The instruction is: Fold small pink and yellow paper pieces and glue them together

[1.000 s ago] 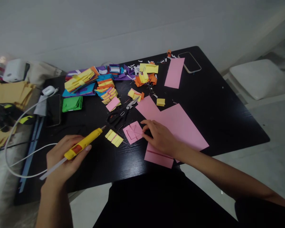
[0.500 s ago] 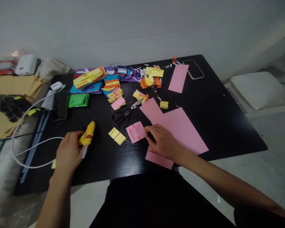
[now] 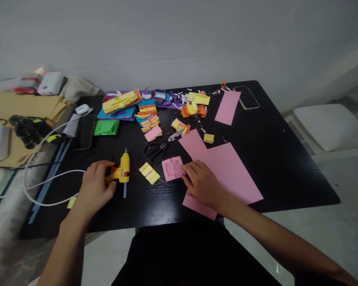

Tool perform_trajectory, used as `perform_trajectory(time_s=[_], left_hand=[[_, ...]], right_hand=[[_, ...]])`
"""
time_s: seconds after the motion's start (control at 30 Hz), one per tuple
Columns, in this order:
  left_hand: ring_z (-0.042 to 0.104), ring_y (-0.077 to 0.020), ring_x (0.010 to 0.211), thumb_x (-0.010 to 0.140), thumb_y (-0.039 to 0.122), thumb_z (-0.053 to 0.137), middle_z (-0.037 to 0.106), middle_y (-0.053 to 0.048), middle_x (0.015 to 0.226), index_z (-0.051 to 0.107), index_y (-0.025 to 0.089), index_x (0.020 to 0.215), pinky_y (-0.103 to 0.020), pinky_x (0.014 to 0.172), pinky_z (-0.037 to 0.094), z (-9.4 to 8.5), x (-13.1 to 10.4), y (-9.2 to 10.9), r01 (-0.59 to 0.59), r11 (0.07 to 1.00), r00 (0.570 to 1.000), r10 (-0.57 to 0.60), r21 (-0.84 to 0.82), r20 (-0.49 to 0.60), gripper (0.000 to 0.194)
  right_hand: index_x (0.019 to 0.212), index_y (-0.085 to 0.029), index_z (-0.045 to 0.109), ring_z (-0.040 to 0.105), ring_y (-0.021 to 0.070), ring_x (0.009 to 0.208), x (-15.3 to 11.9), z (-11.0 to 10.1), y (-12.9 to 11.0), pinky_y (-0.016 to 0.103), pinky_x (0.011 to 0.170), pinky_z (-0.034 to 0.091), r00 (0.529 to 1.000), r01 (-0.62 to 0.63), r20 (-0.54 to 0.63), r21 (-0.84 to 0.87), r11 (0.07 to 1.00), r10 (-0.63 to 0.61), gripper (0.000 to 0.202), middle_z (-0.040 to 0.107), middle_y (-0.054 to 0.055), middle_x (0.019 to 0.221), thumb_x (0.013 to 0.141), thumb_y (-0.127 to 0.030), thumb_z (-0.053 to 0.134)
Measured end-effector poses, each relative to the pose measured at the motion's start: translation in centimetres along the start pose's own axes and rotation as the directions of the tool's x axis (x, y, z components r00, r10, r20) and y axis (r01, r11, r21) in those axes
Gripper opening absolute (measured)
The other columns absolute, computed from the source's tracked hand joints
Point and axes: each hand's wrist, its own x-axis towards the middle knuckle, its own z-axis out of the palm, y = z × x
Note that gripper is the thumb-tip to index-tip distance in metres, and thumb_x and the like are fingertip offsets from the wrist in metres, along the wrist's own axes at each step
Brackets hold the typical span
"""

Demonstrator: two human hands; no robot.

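Note:
My left hand (image 3: 97, 184) has its fingers and thumb around the handle of a yellow hot glue gun (image 3: 124, 169). The gun's nozzle points away from me, and a glue stick pokes out of its rear. My right hand (image 3: 201, 182) pinches the right edge of a small folded pink paper piece (image 3: 170, 169), which lies on the black table (image 3: 155, 202). Left of that piece is a folded yellow paper (image 3: 149, 173) with a pink strip. Black-handled scissors (image 3: 164, 147) lie just beyond. Partly under my right forearm are large pink sheets (image 3: 235, 171).
Stacked yellow folded papers (image 3: 121, 102), a green paper bundle (image 3: 106, 127) and orange scraps (image 3: 201, 111) lie toward the back. A dark phone (image 3: 85, 133) and a white cable (image 3: 56, 204) are on the left. A phone-shaped case (image 3: 247, 97) sits back right.
My left hand and the glue gun have moved right, toward the folded papers, and the gun has turned to point straight away. My right hand still pinches the pink piece. The view has shifted slightly.

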Motion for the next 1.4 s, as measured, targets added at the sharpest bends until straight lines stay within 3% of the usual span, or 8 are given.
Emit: perform_trajectory(time_s=[0.1, 0.13, 0.27, 0.4, 0.73, 1.17, 1.4], left_hand=[[0.062, -0.0358, 0.115, 0.086, 0.015, 0.055, 0.065, -0.016, 0.122, 0.059, 0.019, 0.117, -0.055, 0.098, 0.05, -0.5, -0.1, 3.7, -0.047, 0.999, 0.989, 0.045, -0.009, -0.143, 0.031], [0.063, -0.0334, 0.112, 0.089, 0.015, 0.056, 0.067, -0.013, 0.118, 0.06, 0.02, 0.117, -0.053, 0.097, 0.051, -0.4, -0.3, 5.4, -0.124, 0.991, 0.982, 0.115, -0.054, -0.152, 0.029], [0.065, -0.0288, 0.112, 0.093, 0.012, 0.055, 0.069, -0.013, 0.123, 0.061, 0.017, 0.127, -0.047, 0.096, 0.054, 2.0, -1.8, 12.1, -0.415, 0.893, 0.909, 0.399, -0.177, -0.12, 0.036], [0.062, -0.0314, 0.123, 0.094, 0.01, 0.053, 0.067, -0.016, 0.134, 0.057, 0.012, 0.141, -0.05, 0.102, 0.053, 4.7, -3.3, 15.6, -0.423, 0.891, 0.906, 0.415, -0.166, -0.081, 0.047], [0.055, -0.0312, 0.137, 0.102, 0.026, 0.052, 0.059, -0.016, 0.15, 0.054, 0.008, 0.144, -0.048, 0.112, 0.045, 6.1, -3.5, 17.4, -0.418, 0.903, 0.907, 0.42, -0.102, 0.006, 0.046], [0.053, -0.0334, 0.135, 0.102, 0.029, 0.052, 0.056, -0.017, 0.152, 0.053, 0.008, 0.145, -0.05, 0.106, 0.044, 5.8, -2.8, 17.4, -0.385, 0.912, 0.915, 0.397, -0.142, 0.069, 0.048], [0.054, -0.0341, 0.132, 0.102, 0.029, 0.053, 0.056, -0.016, 0.152, 0.056, 0.009, 0.143, -0.05, 0.105, 0.044, 5.7, -2.4, 17.6, -0.393, 0.911, 0.91, 0.405, -0.129, 0.089, 0.046]], right_hand=[[0.103, -0.014, 0.068, 0.059, 0.025, 0.095, -0.4, -0.5, -0.2, 0.039, 0.085, 0.049, 0.999, -0.012, -0.046, 0.023, 1.0, 0.013, 0.019, 0.069, 0.011, 0.099, 0.101, -0.013, 0.05], [0.101, -0.015, 0.069, 0.059, 0.0245, 0.094, -0.6, -0.7, -0.3, 0.039, 0.085, 0.049, 0.998, -0.02, -0.059, 0.033, 0.999, 0.022, 0.019, 0.068, 0.011, 0.099, 0.101, -0.014, 0.05], [0.102, -0.015, 0.073, 0.058, 0.024, 0.089, -1.8, -1.0, -0.7, 0.039, 0.081, 0.049, 0.999, -0.03, -0.042, 0.028, 0.999, 0.032, 0.02, 0.068, 0.011, 0.095, 0.1, -0.014, 0.053], [0.119, -0.012, 0.071, 0.056, 0.0256, 0.088, -2.7, -0.8, -1.0, 0.041, 0.08, 0.049, 0.999, -0.015, 0.035, -0.033, 0.999, 0.016, 0.027, 0.067, 0.013, 0.096, 0.099, -0.014, 0.054], [0.122, -0.011, 0.071, 0.058, 0.0247, 0.088, -2.8, -0.3, -0.8, 0.041, 0.081, 0.05, 0.999, -0.039, 0.011, -0.007, 0.999, 0.039, 0.029, 0.067, 0.013, 0.096, 0.103, -0.018, 0.051], [0.126, -0.011, 0.069, 0.058, 0.0259, 0.09, -3.1, -0.2, -0.6, 0.042, 0.081, 0.05, 0.998, -0.057, 0.023, 0.012, 0.998, 0.056, 0.031, 0.068, 0.014, 0.098, 0.103, -0.02, 0.051], [0.113, -0.014, 0.073, 0.06, 0.0235, 0.088, -2.6, -0.8, 0.5, 0.04, 0.081, 0.05, 0.998, -0.043, -0.042, 0.089, 0.995, 0.047, 0.025, 0.069, 0.011, 0.094, 0.102, -0.017, 0.05]])
